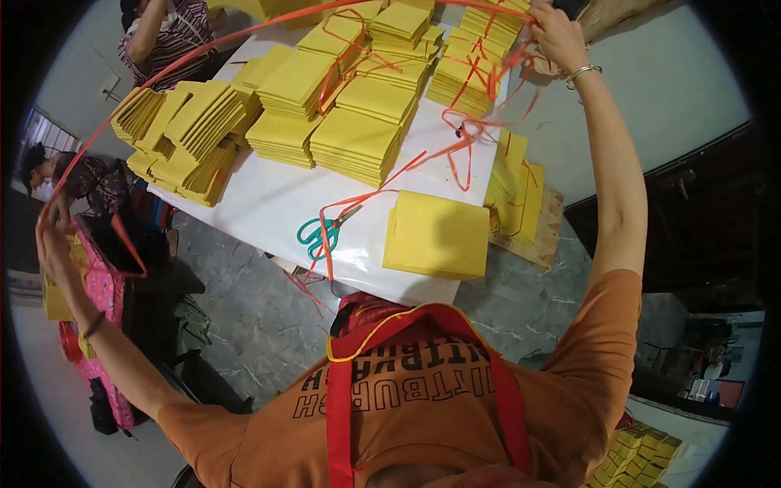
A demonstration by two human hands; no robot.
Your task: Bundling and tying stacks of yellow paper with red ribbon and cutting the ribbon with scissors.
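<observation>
A long orange-red plastic strap point(140, 88) arcs across the top of the view between my widely spread arms. At the far left, my left hand point(55, 248) is closed on one end of it. My right hand point(560, 39) grips the strap at the upper right, above the far side of the white table point(268, 213). On the near part of the table lies a stack of yellow paper pieces point(439, 236). Left of this stack rest scissors point(337, 223) with teal handles, a loose strap lying across them.
Several yellow paper stacks point(358, 142) fill the far table, some tied with orange strap. Tangled strap point(468, 134) lies near the right edge. More yellow bundles point(521, 195) sit beside the table on a wooden board. Two people point(175, 45) are at the left.
</observation>
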